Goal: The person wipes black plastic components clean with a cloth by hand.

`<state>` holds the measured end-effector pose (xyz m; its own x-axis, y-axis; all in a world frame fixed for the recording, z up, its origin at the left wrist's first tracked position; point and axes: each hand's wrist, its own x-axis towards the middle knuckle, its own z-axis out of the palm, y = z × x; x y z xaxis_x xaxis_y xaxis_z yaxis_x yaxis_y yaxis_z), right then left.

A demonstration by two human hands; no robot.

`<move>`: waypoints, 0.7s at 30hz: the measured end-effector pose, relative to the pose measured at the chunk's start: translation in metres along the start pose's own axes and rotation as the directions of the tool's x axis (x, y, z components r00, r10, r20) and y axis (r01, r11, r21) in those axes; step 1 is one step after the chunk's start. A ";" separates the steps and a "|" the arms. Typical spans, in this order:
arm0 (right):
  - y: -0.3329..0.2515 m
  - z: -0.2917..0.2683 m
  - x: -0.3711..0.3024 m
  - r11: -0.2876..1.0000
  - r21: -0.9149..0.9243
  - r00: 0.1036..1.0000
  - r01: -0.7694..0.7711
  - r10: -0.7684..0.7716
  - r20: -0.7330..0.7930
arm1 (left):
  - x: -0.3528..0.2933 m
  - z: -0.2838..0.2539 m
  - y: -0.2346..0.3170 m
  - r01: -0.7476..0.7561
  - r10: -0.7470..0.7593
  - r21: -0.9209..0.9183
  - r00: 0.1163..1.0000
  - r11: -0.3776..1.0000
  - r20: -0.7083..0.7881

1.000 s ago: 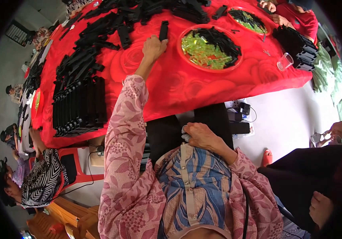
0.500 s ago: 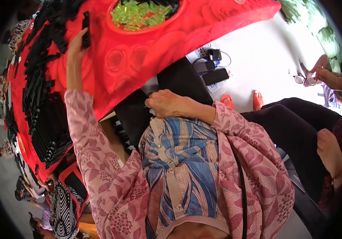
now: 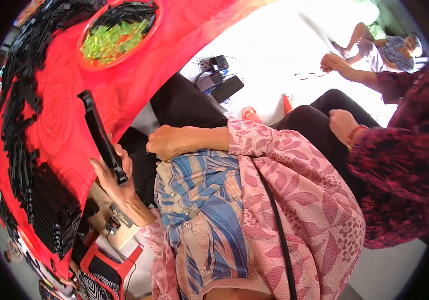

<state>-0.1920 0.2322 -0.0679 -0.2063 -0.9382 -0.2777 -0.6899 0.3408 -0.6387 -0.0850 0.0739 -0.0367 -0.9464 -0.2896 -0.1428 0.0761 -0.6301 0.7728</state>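
Observation:
In my left hand point(image 3: 123, 195) is a long, narrow black plastic piece point(image 3: 97, 132), tilted, with its lower end between the thumb and fingers. It hangs over the near edge of the red tablecloth point(image 3: 57, 117), clear of the other parts. My right hand point(image 3: 167, 142) rests closed at my lap, close to my blue patterned shirt. Its fingertips are curled under, so whatever it may hold is hidden. Many similar black pieces point(image 3: 57, 210) lie in rows and heaps along the left of the table.
An orange-rimmed bowl point(image 3: 82, 60) holds yellow-green bits and black parts. Black adapters point(image 3: 228, 89) with cables lie beyond my lap. A person in a dark red sleeve point(image 3: 389, 165) sits at right, holding glasses point(image 3: 310, 75). A red stool point(image 3: 105, 260) stands at lower left.
My left hand has drawn back from the table toward my body, bringing the black plastic piece along. My view has swung, and my right hand stays closed at my lap.

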 end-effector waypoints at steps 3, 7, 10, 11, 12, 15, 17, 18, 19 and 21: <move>0.006 0.004 0.002 0.998 -0.055 0.999 0.016 -0.018 -0.031 | -0.006 0.006 -0.019 0.092 -0.047 -0.254 0.983 0.963 0.177; 0.022 0.010 -0.003 0.998 -0.054 0.988 0.033 -0.041 -0.150 | -0.002 0.021 -0.051 0.020 0.031 -0.326 0.988 0.945 0.151; -0.001 0.016 0.018 0.989 -0.036 0.939 0.143 -0.147 -0.310 | -0.019 0.005 -0.043 -0.026 0.052 -0.336 0.996 0.942 0.069; -0.005 0.015 0.018 0.986 -0.039 0.939 0.163 -0.167 -0.302 | -0.022 0.001 -0.041 -0.005 0.051 -0.368 0.992 0.930 0.115; -0.008 0.012 0.017 0.987 -0.049 0.929 0.152 -0.159 -0.335 | -0.026 -0.003 -0.039 0.010 0.054 -0.394 0.987 0.919 0.152; -0.001 -0.016 -0.004 0.972 0.197 0.935 0.129 -0.053 -0.352 | -0.009 0.012 -0.047 0.016 -0.031 -0.292 0.998 0.956 -0.045; -0.001 -0.019 -0.001 0.994 0.107 0.927 -0.008 0.048 -0.372 | -0.001 0.017 -0.041 0.014 0.002 -0.317 0.999 0.948 0.049; 0.006 -0.014 0.001 0.990 0.141 0.913 0.025 0.035 -0.407 | 0.002 0.021 -0.041 0.003 0.017 -0.354 0.998 0.935 0.053; 0.010 -0.009 0.004 0.982 0.178 0.898 0.062 0.023 -0.439 | 0.003 0.018 -0.040 -0.010 0.027 -0.371 0.999 0.929 0.041; 0.005 -0.007 0.006 0.994 0.103 0.896 0.026 0.023 -0.443 | 0.005 0.013 -0.035 -0.029 0.039 -0.347 0.999 0.938 0.020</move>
<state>-0.2015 0.2273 -0.0678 -0.5082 -0.8595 0.0548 -0.6197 0.3208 -0.7163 -0.0960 0.1041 -0.0565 -0.9490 -0.2990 -0.1004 0.2077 -0.8321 0.5142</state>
